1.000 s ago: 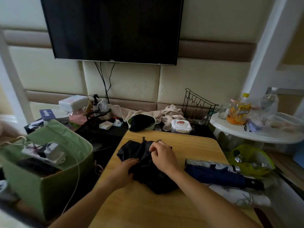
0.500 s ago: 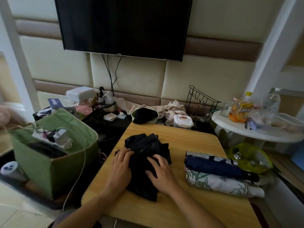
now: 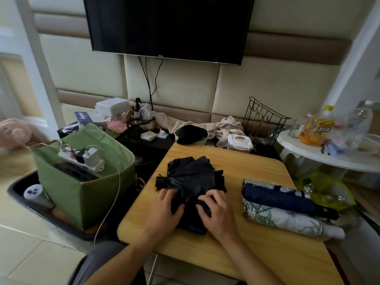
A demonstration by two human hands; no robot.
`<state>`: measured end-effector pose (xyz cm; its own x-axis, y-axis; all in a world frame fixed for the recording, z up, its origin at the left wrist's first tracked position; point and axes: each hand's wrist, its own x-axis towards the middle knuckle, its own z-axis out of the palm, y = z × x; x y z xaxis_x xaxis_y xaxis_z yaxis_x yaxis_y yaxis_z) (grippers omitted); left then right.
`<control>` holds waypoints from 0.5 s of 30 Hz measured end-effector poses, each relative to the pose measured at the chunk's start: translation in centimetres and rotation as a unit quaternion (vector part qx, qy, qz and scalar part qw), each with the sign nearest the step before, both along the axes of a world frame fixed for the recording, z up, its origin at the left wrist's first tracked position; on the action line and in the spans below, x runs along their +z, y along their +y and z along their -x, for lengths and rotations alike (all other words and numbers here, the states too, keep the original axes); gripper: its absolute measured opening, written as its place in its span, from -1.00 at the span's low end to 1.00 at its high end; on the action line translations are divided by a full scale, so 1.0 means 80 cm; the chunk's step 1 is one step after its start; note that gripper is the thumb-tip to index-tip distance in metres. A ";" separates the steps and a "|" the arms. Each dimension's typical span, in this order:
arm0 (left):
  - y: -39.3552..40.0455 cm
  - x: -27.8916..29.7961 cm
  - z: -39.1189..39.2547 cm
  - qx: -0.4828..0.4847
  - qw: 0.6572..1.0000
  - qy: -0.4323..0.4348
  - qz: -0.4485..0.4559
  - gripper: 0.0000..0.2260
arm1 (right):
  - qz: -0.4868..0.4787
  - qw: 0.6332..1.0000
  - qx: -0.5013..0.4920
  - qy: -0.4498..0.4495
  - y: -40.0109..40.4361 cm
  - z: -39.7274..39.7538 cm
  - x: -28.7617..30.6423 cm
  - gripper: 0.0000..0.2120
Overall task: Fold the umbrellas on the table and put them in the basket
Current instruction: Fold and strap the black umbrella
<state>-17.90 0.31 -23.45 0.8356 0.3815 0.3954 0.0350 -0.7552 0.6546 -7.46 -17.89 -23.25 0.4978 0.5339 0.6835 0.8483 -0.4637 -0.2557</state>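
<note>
Black umbrella (image 3: pixel 191 182) on wooden table (image 3: pixel 257 243), both hands (image 3: pixel 218 212) gripping its fabric.

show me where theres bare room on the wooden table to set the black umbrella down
Bare wood lies along the far edge behind the black umbrella and across the near right corner of the table. The right side is crowded by the navy umbrella and white patterned umbrella.

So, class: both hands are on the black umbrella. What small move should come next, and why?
Probably gather the loose canopy inward. The black umbrella still fans out crumpled on the table, while the left hand and right hand pinch only its near end.
</note>
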 end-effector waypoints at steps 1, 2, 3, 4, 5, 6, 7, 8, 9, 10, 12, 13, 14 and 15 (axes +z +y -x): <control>0.001 0.003 0.000 0.000 1.000 0.011 0.015 -0.63 | 0.005 1.000 0.005 -0.003 -0.001 0.002 0.002 -0.81; 0.002 0.006 0.001 -0.004 0.999 0.020 0.030 -0.66 | 0.011 1.000 0.010 0.000 -0.003 0.005 0.003 -0.78; 0.004 0.009 0.001 -0.010 0.999 0.024 0.044 -0.71 | 0.012 1.000 0.012 0.007 -0.004 0.008 0.004 -0.74; 0.007 0.011 0.001 -0.012 0.998 0.023 0.060 -0.78 | 0.007 1.000 0.010 0.014 -0.005 0.011 0.005 -0.70; 0.009 0.013 0.002 -0.006 0.997 0.022 0.073 -0.85 | -0.003 1.000 0.004 0.018 -0.007 0.013 0.006 -0.67; 0.013 0.014 0.004 0.003 0.996 0.024 0.085 -0.89 | -0.013 1.000 -0.007 0.018 -0.008 0.014 0.006 -0.67; 0.016 0.016 0.006 0.014 0.995 0.030 0.098 -0.89 | -0.021 0.999 -0.023 0.014 -0.010 0.014 0.006 -0.68; 0.019 0.016 0.007 0.021 0.992 0.036 0.115 -0.88 | -0.024 0.999 -0.038 0.009 -0.012 0.014 0.006 -0.71; 0.021 0.017 0.009 0.027 0.991 0.046 0.124 -0.86 | -0.025 0.999 -0.047 0.009 -0.014 0.014 0.005 -0.73; 0.022 0.017 0.010 0.032 0.991 0.055 0.120 -0.82 | -0.024 0.998 -0.047 0.015 -0.015 0.014 0.004 -0.74; 0.019 0.019 0.011 0.031 0.990 0.058 0.127 -0.73 | -0.015 0.999 -0.028 0.024 -0.015 0.016 0.005 -0.70; 0.016 0.023 0.011 0.025 0.987 0.051 0.151 -0.75 | -0.006 1.000 -0.014 0.025 -0.014 0.017 0.006 -0.69; 0.012 0.027 0.011 0.020 0.982 0.041 0.183 -0.83 | 0.004 1.000 -0.001 0.024 -0.013 0.020 0.008 -0.68; 0.009 0.030 0.011 0.021 0.977 0.032 0.212 -0.88 | 0.012 1.000 0.009 0.023 -0.011 0.021 0.009 -0.70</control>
<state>-18.78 1.07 -21.07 0.8338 0.5334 0.1421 0.1106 -0.4136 0.9037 -9.17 -18.81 -22.52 0.5184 0.5591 0.6471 0.8444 -0.4544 -0.2838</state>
